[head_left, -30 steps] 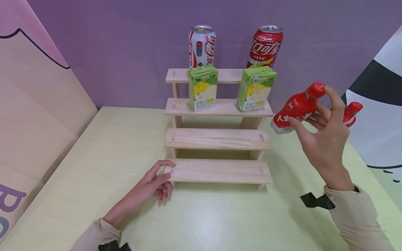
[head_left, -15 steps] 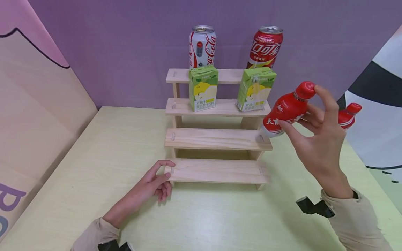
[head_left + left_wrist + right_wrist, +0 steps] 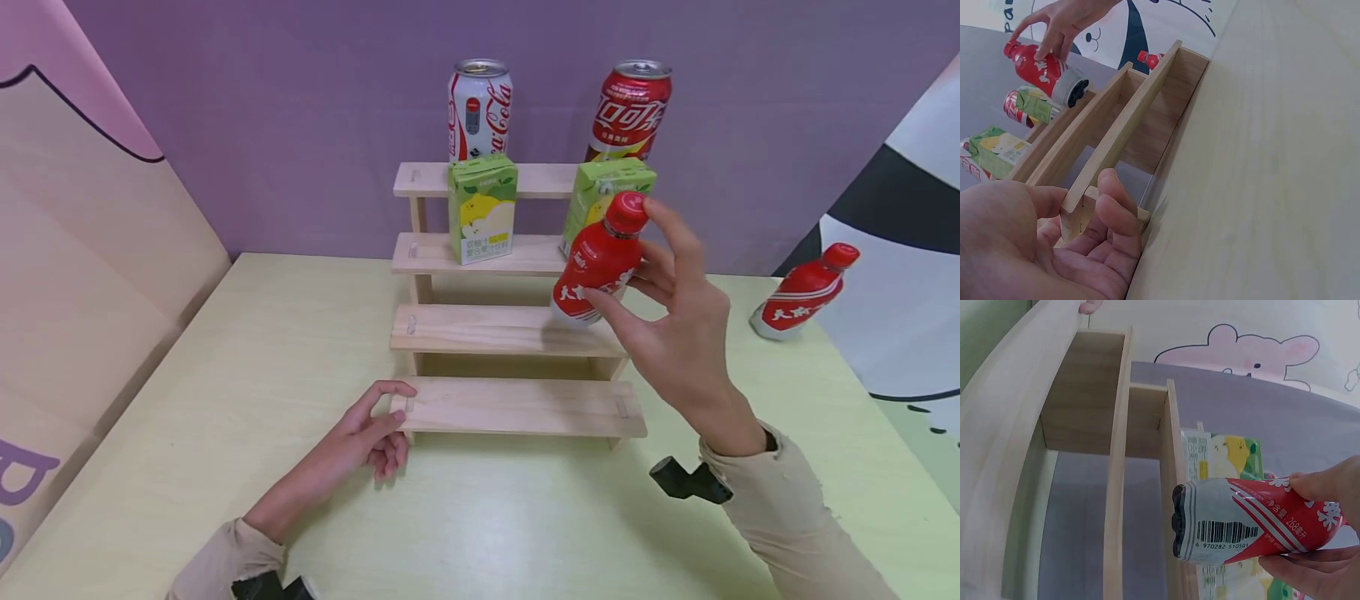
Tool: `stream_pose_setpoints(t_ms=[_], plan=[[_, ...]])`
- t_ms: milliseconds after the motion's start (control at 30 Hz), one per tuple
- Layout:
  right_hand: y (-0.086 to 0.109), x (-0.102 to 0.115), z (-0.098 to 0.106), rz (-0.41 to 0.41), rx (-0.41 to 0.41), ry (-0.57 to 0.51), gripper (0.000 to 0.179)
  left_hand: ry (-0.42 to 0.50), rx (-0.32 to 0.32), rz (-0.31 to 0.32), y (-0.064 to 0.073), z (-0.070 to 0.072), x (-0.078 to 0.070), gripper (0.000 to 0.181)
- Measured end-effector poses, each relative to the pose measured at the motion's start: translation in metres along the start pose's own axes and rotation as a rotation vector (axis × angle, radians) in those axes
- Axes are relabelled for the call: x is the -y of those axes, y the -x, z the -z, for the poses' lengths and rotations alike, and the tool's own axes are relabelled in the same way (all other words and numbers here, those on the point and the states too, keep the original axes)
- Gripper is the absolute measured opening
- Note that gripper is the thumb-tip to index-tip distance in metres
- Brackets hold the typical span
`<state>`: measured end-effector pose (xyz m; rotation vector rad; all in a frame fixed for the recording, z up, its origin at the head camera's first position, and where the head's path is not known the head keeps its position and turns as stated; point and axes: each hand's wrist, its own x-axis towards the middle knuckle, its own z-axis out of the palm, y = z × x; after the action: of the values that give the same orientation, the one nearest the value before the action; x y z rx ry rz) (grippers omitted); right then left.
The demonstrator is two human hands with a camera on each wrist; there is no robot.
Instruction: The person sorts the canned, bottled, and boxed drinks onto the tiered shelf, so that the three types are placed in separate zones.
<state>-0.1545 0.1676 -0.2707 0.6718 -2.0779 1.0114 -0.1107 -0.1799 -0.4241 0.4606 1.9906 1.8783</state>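
A red bottle with a red cap (image 3: 600, 258) is gripped by my right hand (image 3: 686, 342), thumb on its side and a finger at the cap. It tilts over the right part of the wooden tiered shelf (image 3: 517, 407), in front of the right juice box (image 3: 611, 179). In the right wrist view the bottle's (image 3: 1235, 522) barcode and dark base show; I cannot tell whether it touches a tier. My left hand (image 3: 375, 429) pinches the left end of the lowest tier; in the left wrist view, that hand (image 3: 1079, 244) has its thumb and fingers round the plank's end.
On the top tier stand a white cola can (image 3: 480, 112) and a red cola can (image 3: 628, 112). Another juice box (image 3: 483, 208) is on the tier below, at left. A second red bottle (image 3: 802, 293) stands on the table (image 3: 480, 525) at right.
My right hand has moved left with the bottle, from beside the shelf to over its right part. The second bottle has come into full view. My left hand stays put.
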Motion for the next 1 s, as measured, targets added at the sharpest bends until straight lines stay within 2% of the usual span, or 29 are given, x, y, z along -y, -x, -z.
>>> stream_pose_setpoints(t_ms=[233, 700, 1000], plan=[[-0.009, 0.010, -0.023, 0.030, 0.054, -0.043, 0.089, 0.005, -0.004, -0.003, 0.001, 0.002, 0.001, 0.034], [-0.013, 0.015, -0.064, 0.050, 0.128, -0.182, 0.089, 0.015, 0.004, -0.002, 0.000, 0.000, -0.001, 0.033], [-0.009, 0.017, -0.083, 0.065, 0.162, -0.154, 0.090, 0.012, 0.003, -0.007, 0.000, -0.001, -0.002, 0.033]])
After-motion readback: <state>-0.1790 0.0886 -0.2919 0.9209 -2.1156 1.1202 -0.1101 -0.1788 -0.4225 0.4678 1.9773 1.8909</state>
